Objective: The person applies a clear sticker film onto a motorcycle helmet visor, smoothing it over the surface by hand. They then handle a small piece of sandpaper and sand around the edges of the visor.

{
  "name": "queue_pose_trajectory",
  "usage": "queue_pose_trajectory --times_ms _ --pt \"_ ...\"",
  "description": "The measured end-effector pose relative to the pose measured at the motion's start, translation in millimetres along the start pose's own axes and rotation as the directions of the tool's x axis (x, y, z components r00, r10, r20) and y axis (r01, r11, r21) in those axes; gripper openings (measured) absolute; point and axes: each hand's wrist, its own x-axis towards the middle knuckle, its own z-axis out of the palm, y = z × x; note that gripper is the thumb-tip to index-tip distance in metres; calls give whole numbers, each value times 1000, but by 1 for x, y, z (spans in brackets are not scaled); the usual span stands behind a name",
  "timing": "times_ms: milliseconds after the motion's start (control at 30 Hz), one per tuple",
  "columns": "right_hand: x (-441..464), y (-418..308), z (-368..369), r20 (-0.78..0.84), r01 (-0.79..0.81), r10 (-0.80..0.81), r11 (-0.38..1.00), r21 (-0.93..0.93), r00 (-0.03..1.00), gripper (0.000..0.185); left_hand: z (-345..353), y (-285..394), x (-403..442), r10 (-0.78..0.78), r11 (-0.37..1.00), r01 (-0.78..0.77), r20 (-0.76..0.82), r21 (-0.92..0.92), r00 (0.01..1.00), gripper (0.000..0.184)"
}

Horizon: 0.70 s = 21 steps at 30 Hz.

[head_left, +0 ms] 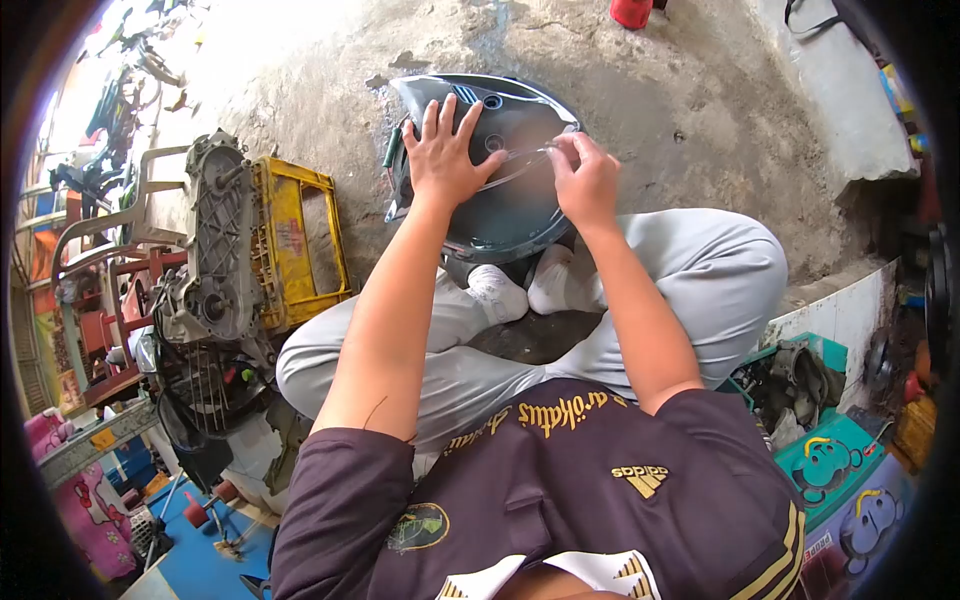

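Observation:
My left hand lies spread on a dark, glossy, curved panel on the ground in front of my feet. A light rim runs along the panel's upper edge, and round holes show near its top. On the panel's right side my right hand is closed, its thumb and fingertips pinched on a thin clear strip. The strip stretches from those fingertips towards my left thumb. A green-handled tool rests at the panel's left edge.
On the left stand a yellow crate and a grey metal engine casing. Teal boxes with parts are at the lower right. A red object sits at the top. Rough concrete lies around the panel.

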Motion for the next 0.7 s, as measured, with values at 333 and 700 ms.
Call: queue_pose_trajectory --times_ms 333,700 --pt "24 -31 -74 123 -171 141 945 279 982 18 -57 -3 38 26 969 -150 523 195 852 114" --pt "139 -100 -207 499 156 -112 987 -48 859 17 -112 2 101 299 926 -375 543 31 785 110"
